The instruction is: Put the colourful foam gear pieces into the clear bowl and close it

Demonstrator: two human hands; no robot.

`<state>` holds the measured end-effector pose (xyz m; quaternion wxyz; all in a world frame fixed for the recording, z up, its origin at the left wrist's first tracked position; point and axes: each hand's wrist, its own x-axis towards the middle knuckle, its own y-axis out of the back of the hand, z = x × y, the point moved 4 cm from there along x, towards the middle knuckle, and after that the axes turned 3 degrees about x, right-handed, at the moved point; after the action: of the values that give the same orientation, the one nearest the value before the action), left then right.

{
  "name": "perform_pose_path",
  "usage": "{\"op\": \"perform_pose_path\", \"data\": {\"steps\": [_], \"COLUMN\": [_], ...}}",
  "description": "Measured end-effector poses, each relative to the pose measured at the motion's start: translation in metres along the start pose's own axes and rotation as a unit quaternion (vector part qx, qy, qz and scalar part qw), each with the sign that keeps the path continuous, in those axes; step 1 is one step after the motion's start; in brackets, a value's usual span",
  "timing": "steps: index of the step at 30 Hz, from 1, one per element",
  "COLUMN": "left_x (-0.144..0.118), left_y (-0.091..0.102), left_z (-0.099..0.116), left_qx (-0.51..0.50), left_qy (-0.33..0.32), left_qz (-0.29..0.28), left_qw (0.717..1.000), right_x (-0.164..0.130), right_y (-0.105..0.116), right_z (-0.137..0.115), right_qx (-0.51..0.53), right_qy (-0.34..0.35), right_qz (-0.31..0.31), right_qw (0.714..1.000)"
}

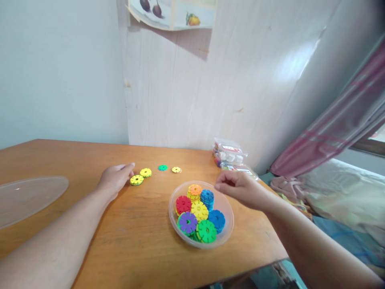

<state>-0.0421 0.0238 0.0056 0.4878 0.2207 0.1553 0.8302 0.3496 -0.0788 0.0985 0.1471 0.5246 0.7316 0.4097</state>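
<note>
My left hand (116,180) rests on the table just left of two small stacks of snowflake discs with yellow on top: a nearer stack (136,180) and a farther stack (146,172). Its fingertips look slightly apart, with nothing visible between them. Over the right rim of a clear plastic bowl (171,212) hovers my right hand (240,188), thumb and fingers drawn together and no disc showing in them. Stacked discs fill the bowl, topped by orange (195,190), red (183,204), purple (187,222), green (207,231), yellow (199,210) and blue ones (217,220).
A green disc (163,167) and a pale yellow disc (176,170) lie farther back. Clear plastic packs (230,152) stand at the table's back right. A large transparent lid (33,196) lies at the left. Bedding (337,188) is beyond the right edge.
</note>
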Motion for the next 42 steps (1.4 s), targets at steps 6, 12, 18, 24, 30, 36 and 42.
{"op": "perform_pose_path", "data": {"steps": [6,12,18,24,30,36,42], "left_x": [-0.001,-0.004,-0.005,0.000,0.014,0.023,0.031], "left_y": [0.002,0.003,0.003,0.004,0.001,-0.011,-0.023], "left_z": [0.002,0.005,0.004,0.004,0.014,0.037,0.044], "left_qx": [-0.014,-0.039,-0.044,-0.041,0.003,0.118,0.188], "left_qy": [-0.010,-0.013,-0.012,0.003,0.007,-0.043,-0.101], "left_qz": [0.000,0.002,0.009,-0.004,-0.049,-0.141,-0.178], "left_qw": [1.000,0.999,0.999,0.999,0.999,0.982,0.961], "right_x": [0.035,0.059,0.059,0.060,0.062,0.063,0.063], "right_y": [0.001,-0.026,-0.047,-0.059,-0.061,-0.059,-0.056], "right_z": [0.098,0.124,0.124,0.133,0.132,0.133,0.127], "right_qx": [0.161,0.092,0.078,0.042,0.014,0.017,0.011], "right_qy": [-0.115,-0.128,-0.084,-0.065,-0.051,-0.044,-0.047], "right_qz": [0.206,0.271,0.208,0.154,0.132,0.123,0.122], "right_qw": [0.958,0.950,0.971,0.985,0.990,0.991,0.991]}}
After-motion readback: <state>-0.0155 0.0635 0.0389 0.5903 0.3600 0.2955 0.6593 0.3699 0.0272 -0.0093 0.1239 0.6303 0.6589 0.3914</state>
